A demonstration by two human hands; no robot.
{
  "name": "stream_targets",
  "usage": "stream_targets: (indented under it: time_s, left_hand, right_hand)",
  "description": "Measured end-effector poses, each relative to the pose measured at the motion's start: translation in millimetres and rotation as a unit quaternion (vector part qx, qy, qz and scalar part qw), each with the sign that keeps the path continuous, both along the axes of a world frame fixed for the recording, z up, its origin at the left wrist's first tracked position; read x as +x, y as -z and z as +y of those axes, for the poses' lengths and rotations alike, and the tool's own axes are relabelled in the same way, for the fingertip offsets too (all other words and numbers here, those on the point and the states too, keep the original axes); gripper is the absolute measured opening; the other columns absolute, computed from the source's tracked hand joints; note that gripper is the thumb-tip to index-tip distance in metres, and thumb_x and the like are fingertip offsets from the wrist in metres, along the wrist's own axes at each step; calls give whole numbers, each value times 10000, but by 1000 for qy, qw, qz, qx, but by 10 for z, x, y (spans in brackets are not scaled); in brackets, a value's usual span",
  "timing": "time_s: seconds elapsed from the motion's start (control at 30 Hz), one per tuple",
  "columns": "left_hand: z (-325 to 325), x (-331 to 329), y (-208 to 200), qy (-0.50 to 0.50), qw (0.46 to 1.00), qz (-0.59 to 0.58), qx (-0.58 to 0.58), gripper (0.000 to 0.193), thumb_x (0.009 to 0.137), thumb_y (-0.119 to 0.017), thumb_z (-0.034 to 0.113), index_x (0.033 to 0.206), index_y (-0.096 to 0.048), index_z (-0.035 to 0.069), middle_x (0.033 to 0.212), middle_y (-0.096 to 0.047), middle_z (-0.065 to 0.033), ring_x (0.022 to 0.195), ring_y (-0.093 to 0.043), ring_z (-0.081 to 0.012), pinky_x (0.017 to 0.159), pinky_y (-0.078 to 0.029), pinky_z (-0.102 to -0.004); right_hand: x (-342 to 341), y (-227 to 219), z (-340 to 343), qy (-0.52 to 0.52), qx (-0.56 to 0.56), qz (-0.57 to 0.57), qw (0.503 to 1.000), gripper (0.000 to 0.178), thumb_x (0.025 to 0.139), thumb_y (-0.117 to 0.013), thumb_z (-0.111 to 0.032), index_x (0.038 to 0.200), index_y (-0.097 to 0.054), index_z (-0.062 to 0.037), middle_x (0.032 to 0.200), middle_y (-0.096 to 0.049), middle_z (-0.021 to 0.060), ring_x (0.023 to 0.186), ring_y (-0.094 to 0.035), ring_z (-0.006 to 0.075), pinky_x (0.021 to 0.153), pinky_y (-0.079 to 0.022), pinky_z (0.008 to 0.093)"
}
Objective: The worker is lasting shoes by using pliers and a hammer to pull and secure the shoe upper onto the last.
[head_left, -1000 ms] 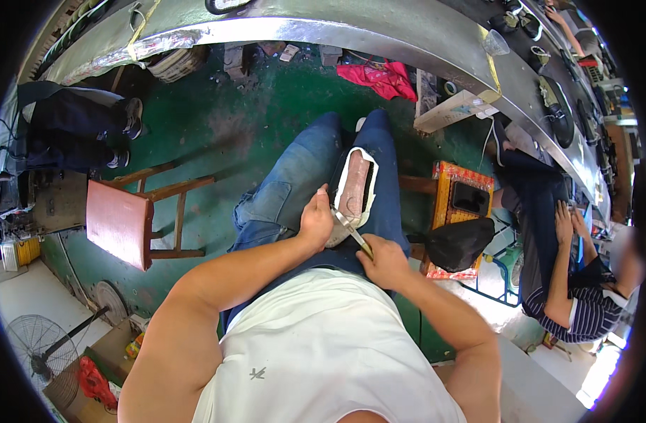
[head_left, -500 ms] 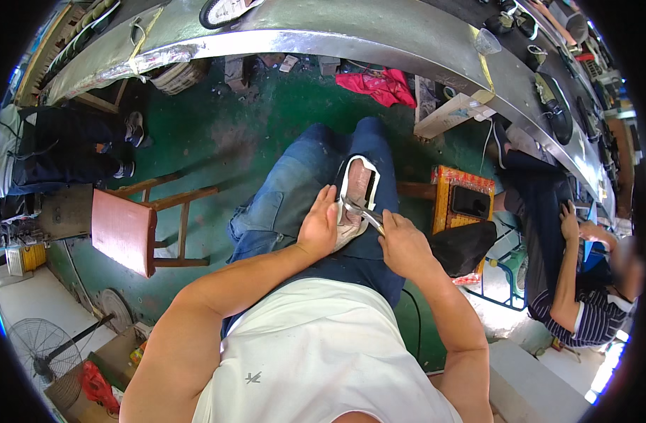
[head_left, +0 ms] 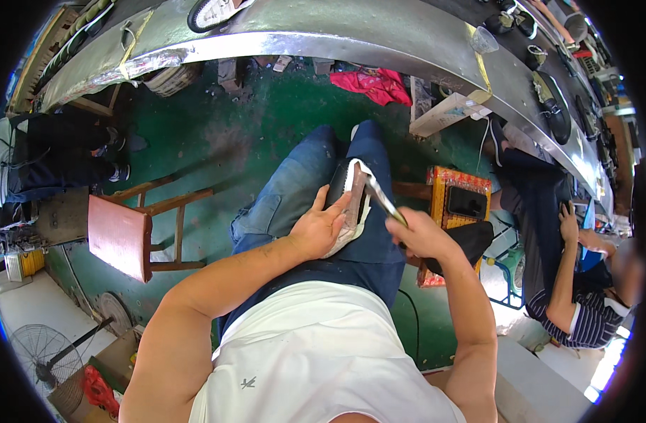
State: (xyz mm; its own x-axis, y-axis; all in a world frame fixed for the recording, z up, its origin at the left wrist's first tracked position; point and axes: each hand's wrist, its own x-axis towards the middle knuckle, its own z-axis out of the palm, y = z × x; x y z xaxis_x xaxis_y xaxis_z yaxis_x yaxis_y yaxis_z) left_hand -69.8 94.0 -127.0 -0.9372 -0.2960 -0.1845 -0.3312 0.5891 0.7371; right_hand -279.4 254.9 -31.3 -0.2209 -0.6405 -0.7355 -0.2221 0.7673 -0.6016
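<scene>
A shoe upper on a last (head_left: 357,199) lies sole side up across my lap, with a white edge folded around a pinkish-brown bottom. My left hand (head_left: 321,227) holds its left side, fingers partly spread, with one lying over the edge. In my right hand (head_left: 423,233) is a pair of metal pliers (head_left: 385,200), gripped by the handles. The metal head is at the shoe's right edge, near its far end; whether the jaws bite the edge I cannot tell.
A metal bench (head_left: 302,46) with shoes curves across the far side. To my right stands a small orange stool (head_left: 441,201) with a phone (head_left: 467,202) and black cloth. A brown-seated stool (head_left: 119,236) is at left. A seated co-worker (head_left: 576,289) is at right, another person (head_left: 62,155) at left.
The pliers have moved from the middle of the shoe's bottom to its right edge, farther from me. My left hand's fingers have spread, and the shoe has tilted.
</scene>
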Motion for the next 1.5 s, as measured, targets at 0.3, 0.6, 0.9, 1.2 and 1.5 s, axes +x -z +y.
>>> stream_targets:
  time_s: [0.3, 0.6, 0.9, 1.2, 1.5]
  left_hand:
    - [-7, 24, -254, 20, 992, -117, 45, 601, 1053, -476, 269, 1593, -292, 82, 1496, -436, -340, 1447, -344, -484, 1124, -419, -450]
    - [32, 227, -83, -128, 977, -69, 158, 806, 987, -630, 304, 1573, -226, -75, 1542, -395, -336, 1434, -429, -408, 1187, -336, -381]
    - [-205, 80, -431, -36, 964, -163, 209, 1048, 814, -781, 332, 1605, -183, -8, 1392, -544, -351, 1272, -578, -442, 1085, -453, -425]
    - [-735, -223, -1587, 49, 995, 67, -61, 899, 689, -870, 94, 1459, -409, 62, 1112, -709, -231, 935, -721, -360, 854, -567, -412]
    - [-840, -846, -805, -28, 941, -38, 336, 699, 826, -864, 226, 1367, -519, -51, 1114, -681, -101, 991, -643, -139, 864, -545, -306]
  right_hand:
    - [68, 572, -214, -118, -129, 193, 966, 485, 1071, -442, -395, 947, -589, 50, 853, -661, 296, 846, -622, 506, 784, -480, 552]
    - [453, 395, 83, -110, -96, 93, 985, 452, 1083, -438, -368, 944, -594, 33, 800, -677, 230, 781, -670, 423, 747, -515, 482]
    - [569, 502, 385, 38, -144, 20, 989, 447, 1096, -422, -358, 958, -612, 23, 778, -677, 154, 734, -684, 287, 702, -525, 395]
    - [538, 536, 718, 288, -188, -85, 935, 439, 1108, -427, -367, 1116, -619, 28, 898, -665, 71, 755, -646, 127, 697, -519, 288]
    - [634, 383, 763, 222, -204, -72, 951, 202, 1008, -591, -163, 1128, -607, -1, 914, -644, 58, 798, -606, 117, 712, -502, 299]
